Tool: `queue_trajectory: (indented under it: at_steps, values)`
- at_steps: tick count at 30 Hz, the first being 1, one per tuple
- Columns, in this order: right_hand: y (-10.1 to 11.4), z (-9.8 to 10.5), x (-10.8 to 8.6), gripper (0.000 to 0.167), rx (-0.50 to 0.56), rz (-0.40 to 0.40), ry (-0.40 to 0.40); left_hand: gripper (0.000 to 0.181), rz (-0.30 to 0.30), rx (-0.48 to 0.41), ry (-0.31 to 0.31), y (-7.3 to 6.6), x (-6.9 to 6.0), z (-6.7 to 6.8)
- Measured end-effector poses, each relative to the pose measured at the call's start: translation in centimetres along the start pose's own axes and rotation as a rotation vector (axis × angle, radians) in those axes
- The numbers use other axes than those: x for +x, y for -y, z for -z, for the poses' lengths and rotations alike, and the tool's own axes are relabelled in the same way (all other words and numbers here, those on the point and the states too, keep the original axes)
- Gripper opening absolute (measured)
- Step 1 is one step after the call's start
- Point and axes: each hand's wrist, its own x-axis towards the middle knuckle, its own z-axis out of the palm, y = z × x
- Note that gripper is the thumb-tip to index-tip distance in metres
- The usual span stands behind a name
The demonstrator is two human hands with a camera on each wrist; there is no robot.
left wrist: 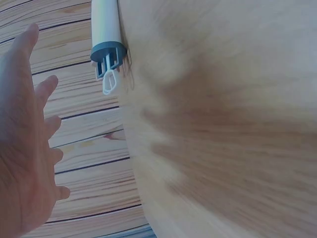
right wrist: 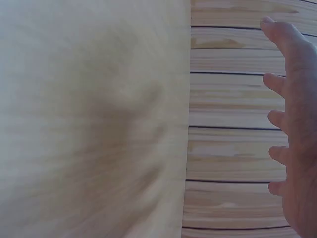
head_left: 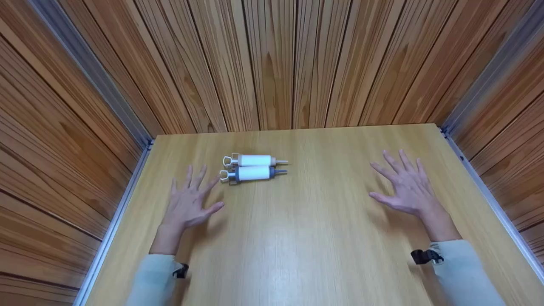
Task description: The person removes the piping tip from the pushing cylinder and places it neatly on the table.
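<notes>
Two syringe-shaped hand pumps lie side by side on the wooden table, left of its middle. The nearer pump (head_left: pixel 253 173) has a white barrel, dark blue ends and a white loop handle. Behind it, the other pump (head_left: pixel 255 160) has a white barrel with pale ends. Both nozzles point right. My left hand (head_left: pixel 187 206) hovers spread above the table, its index fingertip beside the nearer pump's handle in the head view; contact cannot be told. Far off to the right, my right hand (head_left: pixel 408 189) also hovers with fingers spread, holding nothing.
The wooden table (head_left: pixel 297 238) has a plank wall (head_left: pixel 276 63) behind it and plank walls on both sides. Metal rails (head_left: pixel 114 225) run along the side edges. Dark straps (head_left: pixel 426 256) sit on both sleeved wrists.
</notes>
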Motion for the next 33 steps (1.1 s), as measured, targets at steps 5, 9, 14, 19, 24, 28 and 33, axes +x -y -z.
queue_trajectory:
  at_steps: [5,9,14,19,24,28,33]
  values:
    - [1.0,-0.5,0.8,0.082,0.007,0.025,0.005,0.083,0.002,-0.025,0.034,-0.7,1.2,-0.2]
    - [1.6,-0.9,1.2,0.082,0.010,0.044,0.001,0.083,-0.009,-0.050,0.045,-1.2,2.2,-0.1]
    - [2.5,-1.3,1.7,0.082,0.006,0.070,0.003,0.082,-0.041,-0.060,0.027,-1.7,3.2,0.0]
    - [3.3,-1.0,2.0,0.082,0.023,0.068,0.023,0.082,-0.058,-0.125,0.031,-1.7,4.2,-0.4]
    - [4.2,-0.2,2.2,0.083,0.065,0.091,0.008,0.080,-0.052,-0.203,0.018,-1.6,5.2,-0.6]
    - [5.1,0.3,2.5,0.084,0.082,0.142,-0.013,0.080,-0.044,-0.232,0.023,-1.9,6.0,-0.8]
    - [6.1,0.7,2.7,0.086,0.097,0.188,-0.031,0.083,-0.039,-0.250,0.028,-2.4,7.0,-1.0]
